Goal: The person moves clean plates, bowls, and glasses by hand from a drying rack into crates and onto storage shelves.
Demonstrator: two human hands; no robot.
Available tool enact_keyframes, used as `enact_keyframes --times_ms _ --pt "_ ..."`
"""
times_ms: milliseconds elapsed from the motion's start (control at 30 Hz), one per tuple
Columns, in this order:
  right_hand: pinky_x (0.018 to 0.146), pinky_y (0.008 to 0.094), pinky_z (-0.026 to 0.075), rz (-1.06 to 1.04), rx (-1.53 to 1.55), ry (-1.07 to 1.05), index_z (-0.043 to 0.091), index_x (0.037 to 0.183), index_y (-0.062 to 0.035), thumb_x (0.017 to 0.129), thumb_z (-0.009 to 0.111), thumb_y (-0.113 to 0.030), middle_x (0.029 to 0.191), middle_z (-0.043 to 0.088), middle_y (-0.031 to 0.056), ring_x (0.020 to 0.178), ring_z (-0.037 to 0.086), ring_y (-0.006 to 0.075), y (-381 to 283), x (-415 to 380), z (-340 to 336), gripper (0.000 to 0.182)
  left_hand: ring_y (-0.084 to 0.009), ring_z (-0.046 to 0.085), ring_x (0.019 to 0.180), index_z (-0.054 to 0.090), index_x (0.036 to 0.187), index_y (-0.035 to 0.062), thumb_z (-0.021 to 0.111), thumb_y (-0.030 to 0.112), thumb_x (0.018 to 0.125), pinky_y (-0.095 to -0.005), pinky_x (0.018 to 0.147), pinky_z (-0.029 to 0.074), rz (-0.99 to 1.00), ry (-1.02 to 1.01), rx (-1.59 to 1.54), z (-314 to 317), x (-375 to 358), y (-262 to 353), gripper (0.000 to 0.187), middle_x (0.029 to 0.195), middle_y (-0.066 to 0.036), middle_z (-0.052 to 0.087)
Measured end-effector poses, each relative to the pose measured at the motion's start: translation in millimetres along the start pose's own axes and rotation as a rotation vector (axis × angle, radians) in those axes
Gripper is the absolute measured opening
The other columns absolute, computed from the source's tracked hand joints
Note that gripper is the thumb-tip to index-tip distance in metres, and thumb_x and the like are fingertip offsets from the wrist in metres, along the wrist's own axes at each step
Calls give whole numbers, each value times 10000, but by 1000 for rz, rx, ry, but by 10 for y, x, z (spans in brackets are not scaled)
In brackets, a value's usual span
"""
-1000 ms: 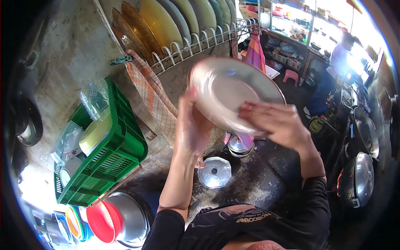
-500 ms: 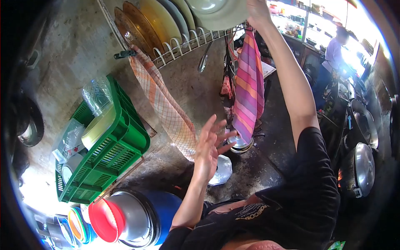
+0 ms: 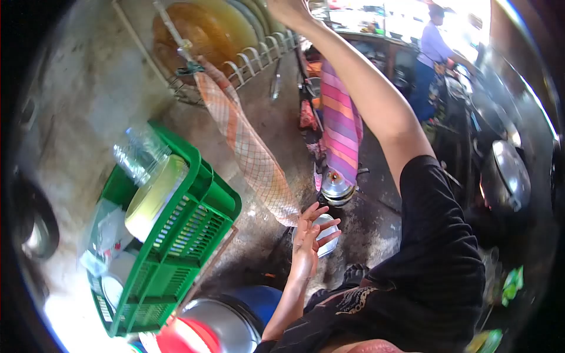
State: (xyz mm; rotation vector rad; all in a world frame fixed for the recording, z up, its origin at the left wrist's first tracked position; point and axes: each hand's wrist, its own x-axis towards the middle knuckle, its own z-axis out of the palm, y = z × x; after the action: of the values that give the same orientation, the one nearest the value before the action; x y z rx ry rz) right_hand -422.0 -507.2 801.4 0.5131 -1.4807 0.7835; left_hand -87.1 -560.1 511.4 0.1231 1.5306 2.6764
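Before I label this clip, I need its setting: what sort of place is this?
Most likely a working kitchen, perhaps a small eatery's: plates stand in a wire rack on the wall, a large metal pot sits at the right, and another person works beyond.

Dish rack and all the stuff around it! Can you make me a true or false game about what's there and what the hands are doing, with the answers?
1. The plates in the rack lie flat in one pile. False: they stand on edge, side by side.
2. A clear container sticks up out of the green crate. True.
3. The left hand is holding a plate. False: it is empty, with its fingers spread.
4. The pink and purple cloth has stripes. True.
5. The other person wears a bright red top. False: the top is pale purple.
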Motion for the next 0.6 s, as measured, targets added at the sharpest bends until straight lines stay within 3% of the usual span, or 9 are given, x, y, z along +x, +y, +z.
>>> enact_keyframes --times_ms 33,100,167,233,300,433,500,600 --pt "1073 500 230 -16 -61 81 578 1182 -105 888 474 -258 1329 433 156 1261 357 336 -43 -75 -161 348 -319 532 1105 270 1389 32 450 216 896 -430 893 498 -32 -17 1 -69 -33 -16 556 1322 -174 400" --pt "944 464 370 -55 71 129 550 1139 -126 820 606 -154 1155 529 186 1078 495 356 -291 -366 -708 325 -319 533 1105 280 1385 32 450 205 886 -436 897 496 -105 -85 10 -200 -46 -85 555 1319 -172 407" --pt "941 435 371 -110 23 -3 558 1058 -97 869 585 -198 1215 482 175 1153 461 318 -505 -803 -1279 216 -321 533 1108 320 1363 37 457 192 874 -450 898 495 -177 -131 -1 -236 -52 -163 531 1305 -172 425" --pt "975 494 320 -128 86 -219 543 1063 -121 818 609 -154 1297 398 163 1181 395 364 -714 -1250 -1879 256 -323 539 1101 337 1346 36 465 195 873 -453 893 497 -207 -226 0 -206 -56 -235 515 1298 -175 430" --pt "1005 439 306 -70 61 -440 551 1045 -110 823 620 -160 1307 407 144 1229 374 341 -967 -1609 -2507 238 -323 545 1094 345 1337 35 475 202 875 -450 892 495 -240 -325 -14 -86 -56 -281 508 1284 -176 436" --pt "1018 445 311 141 -204 -799 570 1063 -94 762 652 -87 1372 362 129 1246 365 331 -1445 -1942 -3933 312 -294 550 1091 350 1334 31 438 164 897 -429 906 481 -311 -540 -47 368 -191 -361 466 1285 -156 447" --pt "1023 469 322 271 -333 -893 531 1084 -73 758 632 -101 1364 344 155 1254 354 350 -1695 -1987 -4682 343 -297 548 1091 353 1333 31 437 165 901 -432 907 478 -358 -692 -80 659 -316 -487 460 1282 -158 455" --pt "1004 462 351 384 -670 -831 523 1067 -68 732 638 -49 1353 354 182 1228 377 362 -2460 -1833 -5719 355 -333 548 1081 356 1327 15 415 230 919 -464 899 470 -346 -905 -56 1186 -664 -624 465 1280 -190 467"
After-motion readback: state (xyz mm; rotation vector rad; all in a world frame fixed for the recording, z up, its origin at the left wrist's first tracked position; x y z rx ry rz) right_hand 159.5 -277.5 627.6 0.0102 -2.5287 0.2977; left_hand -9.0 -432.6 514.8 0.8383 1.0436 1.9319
